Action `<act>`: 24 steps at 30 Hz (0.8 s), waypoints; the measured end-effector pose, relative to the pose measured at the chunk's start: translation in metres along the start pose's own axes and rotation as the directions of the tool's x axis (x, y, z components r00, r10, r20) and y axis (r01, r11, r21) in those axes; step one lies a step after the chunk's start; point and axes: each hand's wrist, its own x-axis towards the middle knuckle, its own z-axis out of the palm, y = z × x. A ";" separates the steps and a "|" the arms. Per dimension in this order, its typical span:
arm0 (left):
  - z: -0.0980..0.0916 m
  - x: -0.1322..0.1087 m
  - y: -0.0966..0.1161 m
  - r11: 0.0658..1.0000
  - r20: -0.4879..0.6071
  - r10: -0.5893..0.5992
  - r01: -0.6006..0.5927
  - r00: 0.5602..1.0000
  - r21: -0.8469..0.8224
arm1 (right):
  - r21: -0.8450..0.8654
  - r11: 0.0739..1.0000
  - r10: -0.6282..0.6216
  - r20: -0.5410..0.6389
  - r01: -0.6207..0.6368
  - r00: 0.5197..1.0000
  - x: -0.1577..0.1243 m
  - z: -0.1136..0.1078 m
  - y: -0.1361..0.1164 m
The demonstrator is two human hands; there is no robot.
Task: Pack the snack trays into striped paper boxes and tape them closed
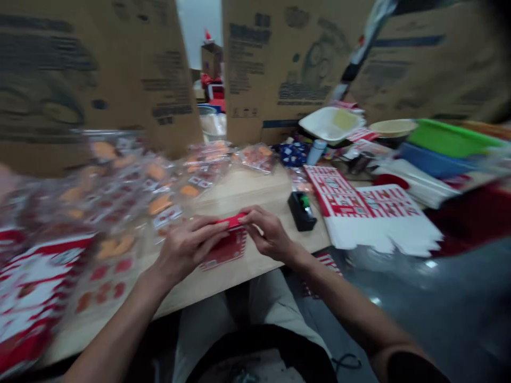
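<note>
A small red box [225, 247] with red-and-white striped edging stands on the table near its front edge. My left hand [189, 239] is closed on the box's left side, its fingers lying along the top. At the upper right corner, my right hand [265, 231] pinches the red top edge between thumb and fingers. Both hands hide parts of the box, and motion blur keeps its print from being readable. A black tape dispenser [302, 211] with a green core sits a little to the right of my right hand.
Clear plastic packets [159, 202] with orange pieces crowd the table's left side. Red-and-white printed card sheets [371, 213] overhang the right edge. Tall cardboard cartons [279, 69] wall off the back. A white tray [329, 123] and green bin [455, 138] stand at back right.
</note>
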 end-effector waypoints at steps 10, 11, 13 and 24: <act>0.042 0.028 -0.007 0.998 -0.111 0.044 -0.047 0.993 -0.029 | 0.174 0.277 0.901 -0.390 -0.945 0.192 -0.085 -0.130 0.090; 0.042 0.029 -0.006 0.999 -0.111 0.032 -0.035 0.993 -0.033 | 0.213 0.227 0.928 -0.342 -0.950 0.145 -0.089 -0.131 0.096; 0.040 0.032 -0.004 0.999 -0.106 0.006 -0.012 0.994 -0.049 | 0.292 0.163 0.963 -0.256 -0.943 0.087 -0.091 -0.129 0.102; 0.041 0.026 0.001 0.996 -0.062 -0.034 0.029 0.997 -0.081 | 0.524 0.248 0.948 -0.303 -0.815 0.093 -0.119 -0.093 0.093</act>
